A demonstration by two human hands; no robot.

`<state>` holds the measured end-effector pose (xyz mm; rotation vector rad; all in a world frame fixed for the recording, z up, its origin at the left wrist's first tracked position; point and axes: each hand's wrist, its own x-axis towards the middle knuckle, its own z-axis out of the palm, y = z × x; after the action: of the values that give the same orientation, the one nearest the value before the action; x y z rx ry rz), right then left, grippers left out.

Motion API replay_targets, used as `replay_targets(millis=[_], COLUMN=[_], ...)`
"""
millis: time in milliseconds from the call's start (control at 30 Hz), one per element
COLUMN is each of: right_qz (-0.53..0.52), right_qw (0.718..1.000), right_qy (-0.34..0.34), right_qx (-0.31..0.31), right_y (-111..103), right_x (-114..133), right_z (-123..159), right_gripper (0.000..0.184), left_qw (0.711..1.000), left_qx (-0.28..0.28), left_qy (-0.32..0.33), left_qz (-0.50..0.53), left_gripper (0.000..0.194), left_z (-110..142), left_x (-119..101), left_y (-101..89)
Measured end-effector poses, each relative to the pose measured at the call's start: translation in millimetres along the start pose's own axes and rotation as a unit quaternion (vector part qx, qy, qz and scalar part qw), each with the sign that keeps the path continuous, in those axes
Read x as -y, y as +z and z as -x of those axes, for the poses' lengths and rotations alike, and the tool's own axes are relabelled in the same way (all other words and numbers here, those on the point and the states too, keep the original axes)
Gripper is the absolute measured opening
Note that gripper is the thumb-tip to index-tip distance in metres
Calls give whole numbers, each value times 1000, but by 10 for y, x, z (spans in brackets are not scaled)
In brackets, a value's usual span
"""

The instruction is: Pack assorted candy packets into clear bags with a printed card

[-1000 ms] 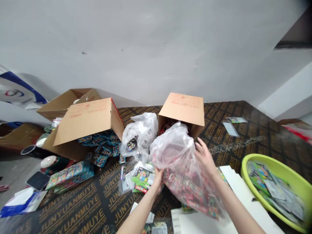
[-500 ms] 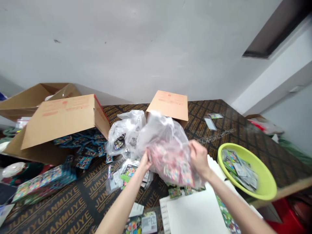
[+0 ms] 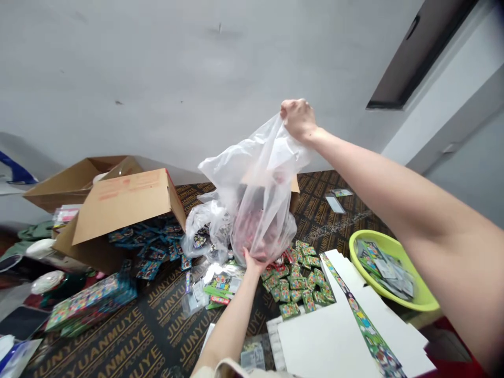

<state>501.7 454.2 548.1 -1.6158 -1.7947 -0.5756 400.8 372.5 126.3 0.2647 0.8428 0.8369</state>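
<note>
A large clear plastic bag (image 3: 255,184) hangs stretched upright over the table, with reddish packets showing blurrily through its lower part. High up, my right hand (image 3: 298,119) is closed in a fist around the bag's top edge. At the bottom, my left hand (image 3: 255,262) grips the bag's lower part, its fingers partly hidden under the plastic. Just right of that hand lie many small green packets (image 3: 297,281) loose on the table, a few red ones among them. Another clear bag (image 3: 207,226) with dark packets inside rests to the left.
A tipped cardboard box (image 3: 126,205) spills blue packets (image 3: 157,244) at left. White card sheets (image 3: 323,341) with a colourful printed strip (image 3: 364,320) lie in front. At right stands a yellow-green basin (image 3: 423,299) holding printed packs. A second box (image 3: 294,191) is behind the bag.
My right hand has risen, pulling the bag's top up and stretching it tall. My left hand has moved slightly right at its base. More green packets now show on the table.
</note>
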Motion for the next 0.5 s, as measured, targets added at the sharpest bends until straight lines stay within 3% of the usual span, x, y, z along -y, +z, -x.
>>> replay_targets(millis=[100, 167, 233, 300, 333, 400, 433, 500], right_qz=[26, 67, 98, 98, 91, 64, 49, 18], right_qw=[996, 994, 992, 985, 982, 987, 988, 978], right_qy=[-24, -19, -3, 1, -1, -9, -10, 16], right_qx=[-84, -86, -78, -145, -166, -150, -148, -207], right_y=[-365, -565, -708, -799, -830, -881, -905, -946], right_x=[6, -127, -333, -553, -652, -818, -886, -1001], right_z=[93, 156, 218, 293, 339, 447, 506, 630], right_gripper=[54, 54, 48, 45, 44, 44, 43, 43], left_qw=[998, 995, 986, 966, 950, 903, 871, 801], left_qx=[11, 1, -28, -84, -122, -208, -249, -312], left_qy=[25, 23, 25, 55, 83, 154, 191, 258], left_qz=[-49, -98, -164, -237, -274, -344, -377, -441], left_gripper=[73, 64, 47, 33, 30, 29, 30, 32], left_z=[-135, -165, -136, -68, -30, 35, 53, 50], left_x=[-151, -151, -115, -135, -196, -458, -660, -1167], left_y=[188, 210, 133, -28, -128, -330, -416, -534])
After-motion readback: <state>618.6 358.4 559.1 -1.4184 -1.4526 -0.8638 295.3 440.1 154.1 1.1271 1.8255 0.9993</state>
